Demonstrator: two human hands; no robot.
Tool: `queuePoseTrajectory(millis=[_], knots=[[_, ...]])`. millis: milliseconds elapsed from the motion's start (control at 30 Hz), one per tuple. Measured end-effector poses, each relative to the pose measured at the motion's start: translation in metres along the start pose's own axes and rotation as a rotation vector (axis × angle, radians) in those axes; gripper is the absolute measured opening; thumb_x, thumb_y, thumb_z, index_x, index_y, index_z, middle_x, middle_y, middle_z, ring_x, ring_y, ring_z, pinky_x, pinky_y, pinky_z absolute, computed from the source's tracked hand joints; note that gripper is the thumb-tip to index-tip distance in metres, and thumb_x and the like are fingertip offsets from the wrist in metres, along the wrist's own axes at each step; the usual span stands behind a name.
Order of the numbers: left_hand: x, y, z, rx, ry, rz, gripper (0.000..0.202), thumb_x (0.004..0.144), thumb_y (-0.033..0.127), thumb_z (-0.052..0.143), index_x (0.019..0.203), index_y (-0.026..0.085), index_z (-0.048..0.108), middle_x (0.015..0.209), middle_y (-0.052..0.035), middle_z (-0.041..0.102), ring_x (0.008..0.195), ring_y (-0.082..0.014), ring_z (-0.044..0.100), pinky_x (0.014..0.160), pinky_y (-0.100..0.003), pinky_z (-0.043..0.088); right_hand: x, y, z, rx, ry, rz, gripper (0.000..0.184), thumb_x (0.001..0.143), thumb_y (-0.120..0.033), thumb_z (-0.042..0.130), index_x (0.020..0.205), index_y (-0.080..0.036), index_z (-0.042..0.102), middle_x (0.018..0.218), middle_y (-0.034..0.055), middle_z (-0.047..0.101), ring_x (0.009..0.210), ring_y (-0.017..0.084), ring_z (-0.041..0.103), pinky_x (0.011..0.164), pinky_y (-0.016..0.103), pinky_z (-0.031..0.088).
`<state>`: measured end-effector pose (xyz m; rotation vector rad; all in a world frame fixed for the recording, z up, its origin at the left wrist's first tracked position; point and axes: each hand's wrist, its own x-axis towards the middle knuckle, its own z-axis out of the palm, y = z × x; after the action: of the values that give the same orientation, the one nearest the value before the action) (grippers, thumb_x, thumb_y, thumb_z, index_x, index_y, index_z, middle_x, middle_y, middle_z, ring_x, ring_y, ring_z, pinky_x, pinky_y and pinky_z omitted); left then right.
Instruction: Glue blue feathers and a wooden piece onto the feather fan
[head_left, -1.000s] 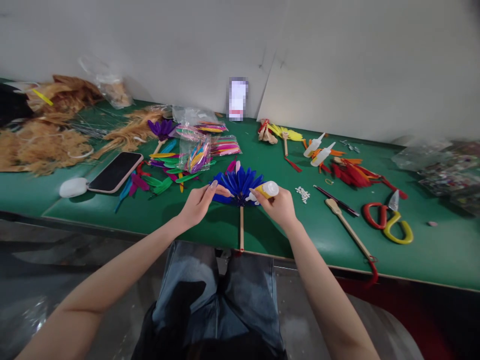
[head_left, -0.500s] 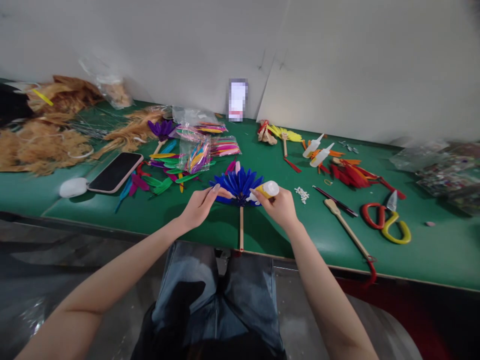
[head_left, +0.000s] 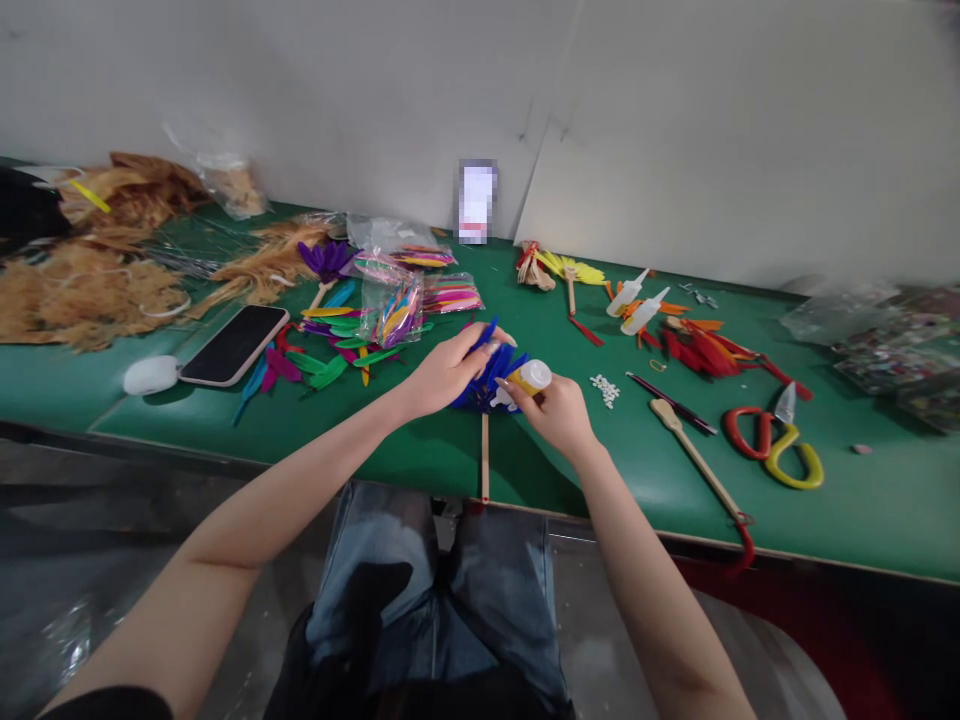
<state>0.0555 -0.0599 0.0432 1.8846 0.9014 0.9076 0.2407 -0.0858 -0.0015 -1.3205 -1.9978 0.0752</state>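
A fan of blue feathers (head_left: 491, 385) on a thin wooden handle (head_left: 484, 455) lies in front of me, its handle pointing at the table's near edge. My left hand (head_left: 454, 370) reaches over the fan's left and upper part, with blue feathers between thumb and fingers; it hides much of that side. On the other side, my right hand (head_left: 559, 410) is closed around a small glue bottle (head_left: 534, 376) with a yellow label. The bottle is tilted, its white nozzle low over the feathers near the top of the handle. Whether the tip touches them I cannot tell.
Scissors (head_left: 787, 440), a wooden stick (head_left: 694, 455), dark pens (head_left: 671, 402) and small white beads (head_left: 604, 391) lie to the right. Farther back are two white-tipped bottles (head_left: 645, 312) and a yellow feather fan (head_left: 574, 268). Leftward are a phone (head_left: 236, 345) and loose coloured feathers (head_left: 326, 370).
My left hand has moved right and up, from the fan's left edge onto its feathers, which now look bunched. My right hand keeps the glue bottle in nearly the same place.
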Motion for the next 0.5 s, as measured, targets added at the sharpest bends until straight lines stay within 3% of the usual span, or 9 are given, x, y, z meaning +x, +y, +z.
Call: queuePoseTrajectory(millis=[167, 300, 400, 500], knots=[[0.014, -0.002, 0.004, 0.170, -0.249, 0.071, 0.048, 0.080, 0.054, 0.058, 0.113, 0.018, 0.056, 0.083, -0.0017, 0.055, 0.075, -0.0156, 0.053, 0.066, -0.026, 0.042, 0.001, 0.003, 0.002, -0.040, -0.072, 0.006, 0.035, 0.084, -0.040, 0.046, 0.059, -0.016, 0.056, 0.053, 0.0040, 0.055, 0.045, 0.013, 0.046, 0.046, 0.025, 0.026], [0.023, -0.005, 0.009, 0.309, -0.297, 0.137, 0.053, 0.071, 0.057, 0.067, 0.101, 0.015, 0.057, 0.088, -0.0045, 0.057, 0.078, -0.0178, 0.054, 0.067, -0.027, 0.040, 0.002, 0.005, 0.000, -0.038, -0.107, -0.014, 0.025, 0.078, -0.034, 0.050, 0.062, -0.016, 0.057, 0.056, 0.0043, 0.056, 0.049, 0.014, 0.047, 0.048, 0.025, 0.027], [0.028, -0.001, 0.010, 0.357, -0.315, 0.133, 0.055, 0.070, 0.058, 0.067, 0.103, 0.016, 0.051, 0.084, -0.0026, 0.058, 0.069, -0.0149, 0.052, 0.059, -0.024, 0.036, 0.003, 0.005, -0.003, -0.043, -0.116, -0.016, 0.024, 0.077, -0.032, 0.048, 0.058, -0.017, 0.054, 0.054, 0.0028, 0.052, 0.047, 0.013, 0.043, 0.047, 0.025, 0.023], [0.031, 0.004, 0.007, 0.437, -0.350, 0.163, 0.047, 0.072, 0.058, 0.064, 0.091, 0.017, 0.048, 0.073, 0.0007, 0.054, 0.060, -0.0127, 0.048, 0.053, -0.024, 0.031, 0.002, 0.004, -0.006, -0.042, -0.121, -0.021, 0.026, 0.077, -0.033, 0.047, 0.057, -0.018, 0.051, 0.052, 0.0022, 0.050, 0.045, 0.012, 0.040, 0.046, 0.024, 0.022]])
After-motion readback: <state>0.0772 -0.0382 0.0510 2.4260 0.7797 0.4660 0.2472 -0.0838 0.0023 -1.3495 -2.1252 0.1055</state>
